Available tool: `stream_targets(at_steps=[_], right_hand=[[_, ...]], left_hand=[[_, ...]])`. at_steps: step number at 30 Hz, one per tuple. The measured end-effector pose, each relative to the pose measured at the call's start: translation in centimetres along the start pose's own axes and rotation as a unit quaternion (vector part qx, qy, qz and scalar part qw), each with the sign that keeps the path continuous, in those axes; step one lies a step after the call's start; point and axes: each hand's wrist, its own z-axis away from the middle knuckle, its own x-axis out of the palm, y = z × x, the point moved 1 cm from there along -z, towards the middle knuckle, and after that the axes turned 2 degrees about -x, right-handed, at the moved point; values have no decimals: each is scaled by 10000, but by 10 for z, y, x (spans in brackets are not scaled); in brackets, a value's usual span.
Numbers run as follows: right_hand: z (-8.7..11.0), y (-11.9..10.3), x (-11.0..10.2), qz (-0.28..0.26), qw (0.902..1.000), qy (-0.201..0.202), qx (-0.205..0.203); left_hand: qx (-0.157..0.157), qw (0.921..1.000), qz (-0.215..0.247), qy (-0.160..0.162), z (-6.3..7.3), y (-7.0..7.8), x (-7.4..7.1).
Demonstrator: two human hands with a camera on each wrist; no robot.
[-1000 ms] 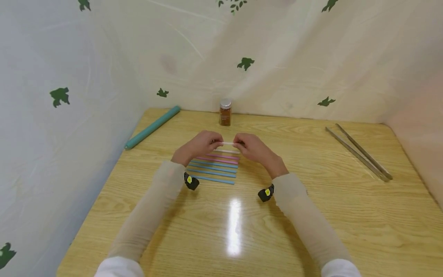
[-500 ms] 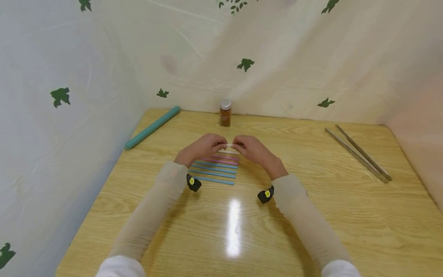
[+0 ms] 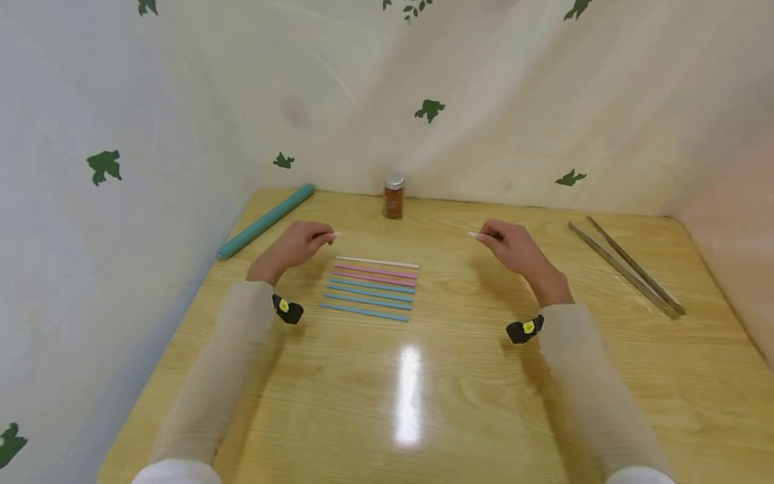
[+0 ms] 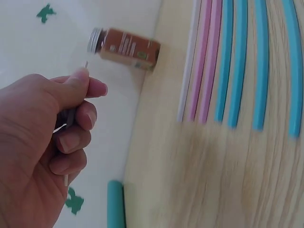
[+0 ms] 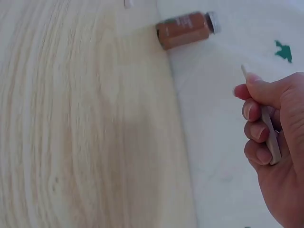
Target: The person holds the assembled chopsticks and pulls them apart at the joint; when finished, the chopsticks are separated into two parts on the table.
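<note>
White and slim, a stick piece (image 4: 86, 64) is pinched between the thumb and forefinger of my left hand (image 3: 296, 243), its tip poking out and my other fingers curled in behind. My right hand (image 3: 514, 247) pinches a second white piece (image 5: 271, 142) likewise, its lower end against my palm. Both grips are closed round their pieces, well apart, above the far part of the wood-grain table (image 3: 459, 390).

Side by side, far to near, lie one white stick (image 3: 377, 262), two pink sticks (image 4: 200, 54) and four blue sticks (image 4: 262, 61). With that row as the clock's centre, my left hand is at 10 o'clock, my right between 2 and 3. At 12 stands a silver-lidded jar (image 3: 394, 202) of something red-brown, beyond the gap between my hands. A teal rod (image 3: 266, 222) lies at 10, just past my left hand; metal tongs (image 3: 656, 296) lie at 3, farther out than my right. Behind the table hangs a pale sheet (image 3: 496, 121) with dark green leaf-like marks.
</note>
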Motion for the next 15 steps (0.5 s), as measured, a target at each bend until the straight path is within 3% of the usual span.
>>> stream_targets(at_steps=[3, 15], right_hand=[[-2, 1, -4, -148, 9998, -130, 21], [8, 8, -2, -67, 9994, -163, 294]], left_hand=[[58, 9999, 47, -99, -7, 6, 1], [79, 9994, 281, -166, -40, 37, 28]])
